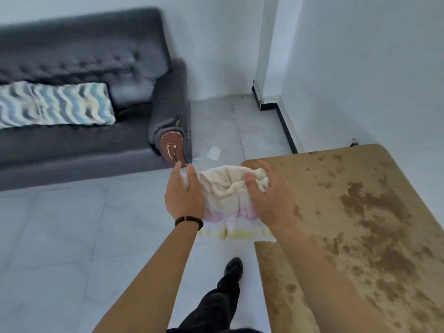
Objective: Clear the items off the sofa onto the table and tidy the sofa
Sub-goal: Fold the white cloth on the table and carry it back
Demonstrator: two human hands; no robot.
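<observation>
A crumpled cream towel (224, 193) with pink and yellow stripes hangs between both hands, over the left edge of the mottled brown table (360, 212). My left hand (185, 195) grips its left side; a dark bead bracelet sits on that wrist. My right hand (266, 195) grips its right side above the table corner. The dark grey sofa (84, 145) stands at the upper left, with a blue and white wave-patterned cushion (52, 105) lying on its seat. Its right armrest is torn at the front.
A scrap of white paper (213, 153) lies on the grey tiled floor beside the sofa armrest. White walls and a pillar with black skirting (286, 123) close the far corner. My leg in dark trousers and a black shoe (233, 266) is on the floor left of the table.
</observation>
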